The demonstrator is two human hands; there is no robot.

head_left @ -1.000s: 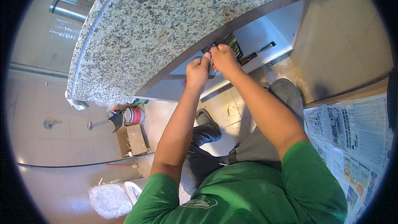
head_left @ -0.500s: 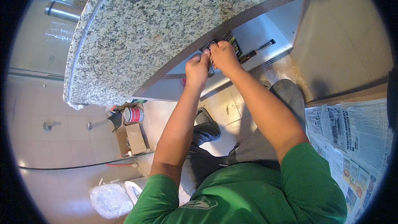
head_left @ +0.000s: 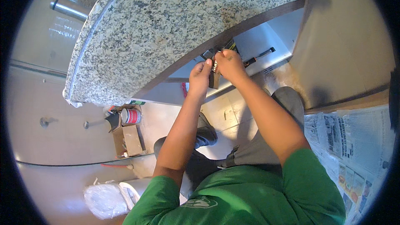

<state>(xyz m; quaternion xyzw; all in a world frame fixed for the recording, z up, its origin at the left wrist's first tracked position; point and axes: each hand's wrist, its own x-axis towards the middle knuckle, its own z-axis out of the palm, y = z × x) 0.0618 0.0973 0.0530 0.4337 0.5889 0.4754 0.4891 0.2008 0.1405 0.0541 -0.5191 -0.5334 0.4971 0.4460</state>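
Close together at the open front of a cabinet [head_left: 155, 94], my two hands work just below the edge of a speckled granite countertop [head_left: 158, 29]. My left hand [head_left: 200, 76] has its thumb raised and its fingers curled in. Beside it, my right hand [head_left: 230, 65] is closed, its fingers bent around the same spot. Between them shows a small light-and-dark ridged piece [head_left: 214, 66], mostly covered by the fingers, so its kind stays unclear. A brown strip [head_left: 214, 81] sits just under it. Right of my right hand, a tool with an orange and black handle [head_left: 250, 62] lies in the cabinet.
On the floor at left stand a red and white can [head_left: 132, 116] and an open cardboard box [head_left: 133, 140]. Plastic wrapping [head_left: 106, 200] covers a white toilet part at lower left. Newspaper sheets [head_left: 354, 137] cover a surface at right. A glass edge [head_left: 75, 165] runs along the left.
Both hands have come down slightly toward me and moved a little apart. The ridged piece and brown strip now show between them. The view has shifted a little.
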